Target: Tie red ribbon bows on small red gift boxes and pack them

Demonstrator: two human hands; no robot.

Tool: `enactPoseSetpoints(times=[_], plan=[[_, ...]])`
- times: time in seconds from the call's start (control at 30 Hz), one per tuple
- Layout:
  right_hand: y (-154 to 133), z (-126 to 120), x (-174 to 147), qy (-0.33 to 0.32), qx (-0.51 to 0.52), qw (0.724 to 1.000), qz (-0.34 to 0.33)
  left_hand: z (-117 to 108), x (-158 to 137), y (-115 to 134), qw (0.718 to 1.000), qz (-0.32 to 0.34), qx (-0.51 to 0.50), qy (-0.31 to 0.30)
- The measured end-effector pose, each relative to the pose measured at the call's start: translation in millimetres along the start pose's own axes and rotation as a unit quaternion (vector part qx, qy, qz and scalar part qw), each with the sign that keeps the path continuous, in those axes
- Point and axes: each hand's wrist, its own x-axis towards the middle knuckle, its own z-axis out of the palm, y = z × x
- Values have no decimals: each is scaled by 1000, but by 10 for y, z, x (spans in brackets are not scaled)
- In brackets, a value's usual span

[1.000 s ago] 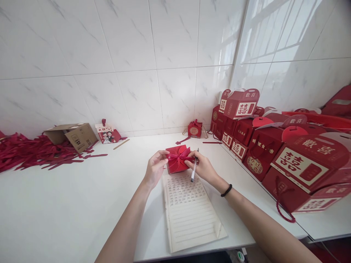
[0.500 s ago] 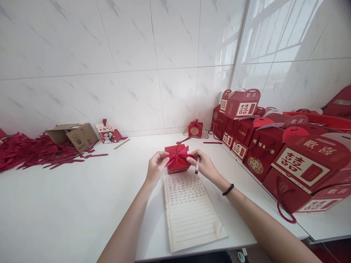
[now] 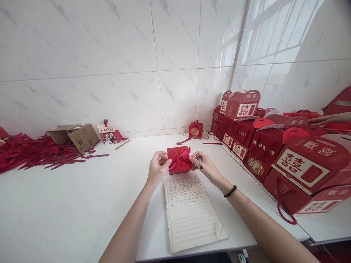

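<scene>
A small red gift box (image 3: 175, 169) with a pink-red ribbon bow (image 3: 181, 158) on top stands on the white table just beyond an open notebook (image 3: 196, 223). My left hand (image 3: 158, 166) is closed, thumb and fingers pinching at the box's left side by the ribbon. At the right side, my right hand (image 3: 206, 165) has its fingertips at the ribbon's other end and the box's edge. A dark pen (image 3: 200, 162) is tucked in that same hand. Rows of handwritten marks fill the notebook's upper part.
Red boxes (image 3: 298, 164) are stacked along the right, with another person's hand (image 3: 333, 118) behind them. A brown carton (image 3: 82, 137), a heap of red ribbons (image 3: 24, 153) and a cartoon-printed box (image 3: 108, 135) are left. Near the wall sits a small red box (image 3: 195, 130).
My hands have shifted slightly right with the gift box, the ribbon ends now drawn in closer to it. The pen has tilted in my right hand. Another person's hand has appeared at far right.
</scene>
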Motion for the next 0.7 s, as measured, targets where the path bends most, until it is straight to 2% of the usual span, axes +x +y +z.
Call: enactPoseSetpoints(times=[0.17, 0.27, 0.4, 0.53, 0.7], plan=[[-18, -19, 8, -7, 128, 991, 45, 8, -11, 19, 999, -17, -34, -24], [-11, -21, 11, 14, 150, 987, 58, 23, -24, 42, 999, -8, -39, -30], [23, -32, 26, 10, 144, 988, 51, 40, -29, 50, 1000, -7, 0, -7], [18, -26, 27, 50, 54, 997, -12, 44, -35, 31, 997, 28, 78, -3], [-41, 21, -20, 33, -22, 993, -114, 50, -54, -3, 988, 61, 138, -10]])
